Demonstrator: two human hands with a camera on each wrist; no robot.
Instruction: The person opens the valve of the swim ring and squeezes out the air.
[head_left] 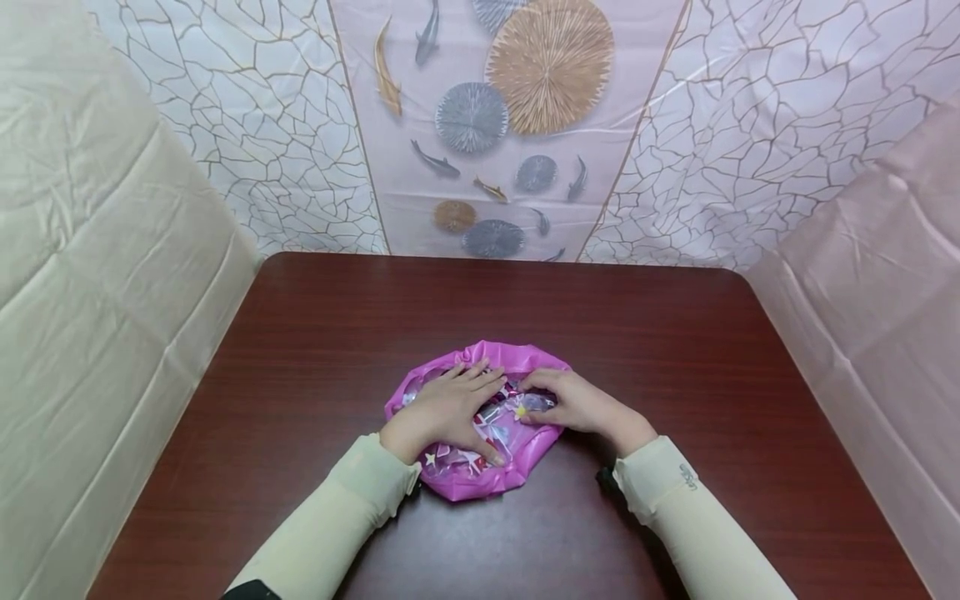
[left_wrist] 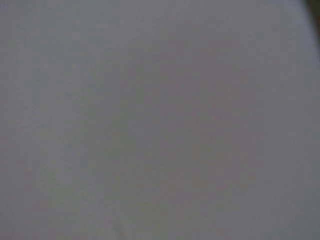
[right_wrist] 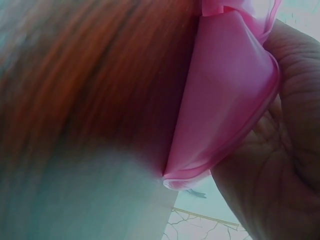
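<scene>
A soft, crumpled round plastic piece (head_left: pixel 536 446) lies on the table, with a pink rim and a clear middle printed with small coloured shapes and a yellow star. It looks like a deflated inflatable; its exact kind is unclear. My left hand (head_left: pixel 450 408) rests palm down across its left and middle part, fingers straight and thumb spread. On its right side my right hand (head_left: pixel 573 404) bends fingers and thumb over the rim and holds the plastic. The right wrist view shows the pink edge (right_wrist: pixel 225 90) against the palm; the fingertips are hidden there.
The dark red-brown wooden table (head_left: pixel 337 308) has rounded far corners. A patterned cloth (head_left: pixel 300 125) hangs behind it, and pale padded panels (head_left: pixel 90 250) flank both sides. Only a grey blur fills the left wrist view.
</scene>
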